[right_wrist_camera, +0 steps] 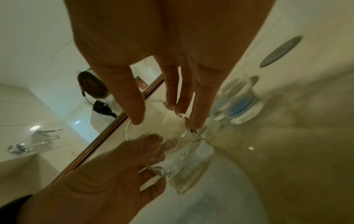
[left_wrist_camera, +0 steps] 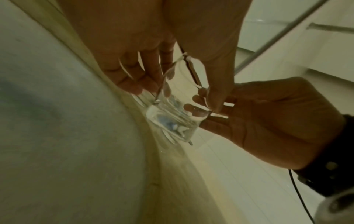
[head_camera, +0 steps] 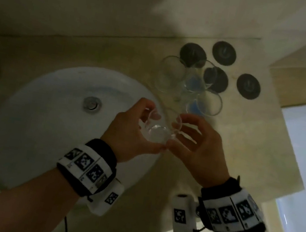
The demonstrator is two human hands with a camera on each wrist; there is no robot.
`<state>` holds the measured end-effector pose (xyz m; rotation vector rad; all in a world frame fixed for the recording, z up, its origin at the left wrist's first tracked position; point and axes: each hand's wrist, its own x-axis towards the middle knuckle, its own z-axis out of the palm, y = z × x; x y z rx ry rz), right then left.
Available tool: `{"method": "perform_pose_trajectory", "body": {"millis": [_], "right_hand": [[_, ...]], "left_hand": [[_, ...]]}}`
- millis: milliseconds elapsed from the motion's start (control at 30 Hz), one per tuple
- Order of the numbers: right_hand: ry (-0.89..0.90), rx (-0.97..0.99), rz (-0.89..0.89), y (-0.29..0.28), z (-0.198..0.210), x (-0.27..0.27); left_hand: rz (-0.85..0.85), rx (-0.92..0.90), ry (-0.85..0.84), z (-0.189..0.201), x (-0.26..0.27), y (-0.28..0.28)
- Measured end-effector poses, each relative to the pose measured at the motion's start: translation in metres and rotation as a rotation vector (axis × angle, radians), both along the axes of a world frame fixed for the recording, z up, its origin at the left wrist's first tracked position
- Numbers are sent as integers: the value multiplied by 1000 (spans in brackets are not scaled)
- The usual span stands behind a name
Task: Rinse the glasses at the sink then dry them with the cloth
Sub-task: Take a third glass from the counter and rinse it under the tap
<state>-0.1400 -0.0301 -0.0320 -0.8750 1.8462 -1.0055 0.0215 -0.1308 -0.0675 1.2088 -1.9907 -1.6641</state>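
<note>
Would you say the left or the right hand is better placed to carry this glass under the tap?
Left, probably. The left hand grips the glass from the sink side, nearer the tap; the right hand holds it from the counter side.

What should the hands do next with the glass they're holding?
Probably carry the glass left, over the sink toward the tap. Both the left hand and right hand grip it at the basin's edge; no water or cloth shows.
</note>
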Motion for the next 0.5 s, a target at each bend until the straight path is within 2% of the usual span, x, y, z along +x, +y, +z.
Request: {"method": "perform_pose_trajectory", "body": {"millis": [200,500], "right_hand": [[8,-63,-124,47,-10,-40],[1,-76,-106,66,-29,-62]], "left_hand": [[-142,-87,-28,-6,-55,28],[-247,-157,-94,-18,-78,43]]}}
